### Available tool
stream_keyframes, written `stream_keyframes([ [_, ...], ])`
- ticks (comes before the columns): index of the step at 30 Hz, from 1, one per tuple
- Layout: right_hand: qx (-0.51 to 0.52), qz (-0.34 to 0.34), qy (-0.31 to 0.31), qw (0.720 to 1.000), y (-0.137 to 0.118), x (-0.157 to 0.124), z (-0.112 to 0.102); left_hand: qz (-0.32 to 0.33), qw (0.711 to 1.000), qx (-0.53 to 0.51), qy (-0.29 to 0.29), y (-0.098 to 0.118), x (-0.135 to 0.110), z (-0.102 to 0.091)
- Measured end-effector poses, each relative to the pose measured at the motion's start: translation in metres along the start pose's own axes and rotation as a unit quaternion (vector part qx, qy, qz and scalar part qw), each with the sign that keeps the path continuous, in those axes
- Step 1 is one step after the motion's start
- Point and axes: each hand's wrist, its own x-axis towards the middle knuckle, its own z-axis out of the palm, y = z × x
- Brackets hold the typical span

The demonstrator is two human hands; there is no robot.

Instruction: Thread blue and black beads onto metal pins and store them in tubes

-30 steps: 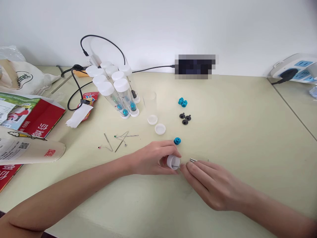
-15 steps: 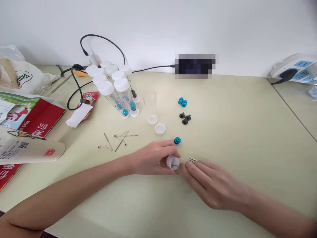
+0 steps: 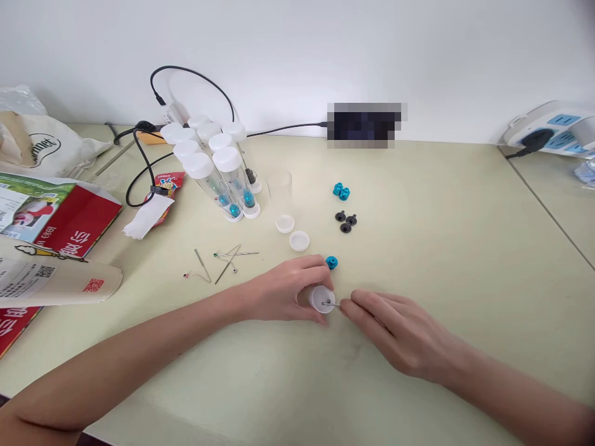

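Note:
My left hand (image 3: 286, 288) is closed around a small tube with a white rim (image 3: 322, 299), its mouth tilted toward me. The fingers of my right hand (image 3: 400, 331) pinch a thin metal rod (image 3: 331, 304), and the rod's tip lies inside the tube's mouth. A small dark piece shows inside the opening; I cannot make out its kind. Just beyond my left fingertips sits a blue spool-like part (image 3: 331, 262). A white cap (image 3: 299, 241) lies behind my left hand, near a clear tube (image 3: 280, 198) standing upright on the table.
Several capped clear tubes (image 3: 227, 160) stand together at the back left. Thin metal rods (image 3: 227, 263) lie left of centre. Blue parts (image 3: 341, 191) and black discs with stems (image 3: 346, 221) form small groups. A cup (image 3: 60, 275), a power strip (image 3: 553, 130) and cables occupy the sides.
My right hand has shifted up and slightly right, drawing back from the tube with the rod in its fingers. The tube has tipped so that its mouth faces up more.

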Motion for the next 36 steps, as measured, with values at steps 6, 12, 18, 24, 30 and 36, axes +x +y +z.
stream_keyframes([
  [6, 0.014, 0.037, 0.109, 0.993, 0.006, -0.004, 0.001, 0.054, 0.998, 0.007, 0.040, 0.002, -0.003, -0.003],
  [12, 0.073, 0.108, 0.194, 0.972, 0.011, -0.003, 0.002, 0.010, 0.972, 0.075, 0.224, -0.003, -0.003, 0.001],
  [18, 0.096, 0.123, 0.218, 0.963, 0.012, 0.001, 0.003, -0.001, 0.968, 0.113, 0.224, -0.008, 0.004, 0.013],
  [24, 0.093, 0.123, 0.201, 0.967, 0.011, -0.001, 0.006, -0.039, 0.970, 0.110, 0.214, -0.004, 0.016, 0.017],
  [30, 0.090, 0.116, 0.193, 0.970, 0.012, -0.003, 0.009, -0.049, 0.972, 0.110, 0.199, 0.002, 0.016, 0.014],
  [36, 0.111, 0.112, 0.185, 0.970, 0.013, -0.002, 0.009, -0.076, 0.971, 0.101, 0.203, 0.004, 0.014, 0.013],
])
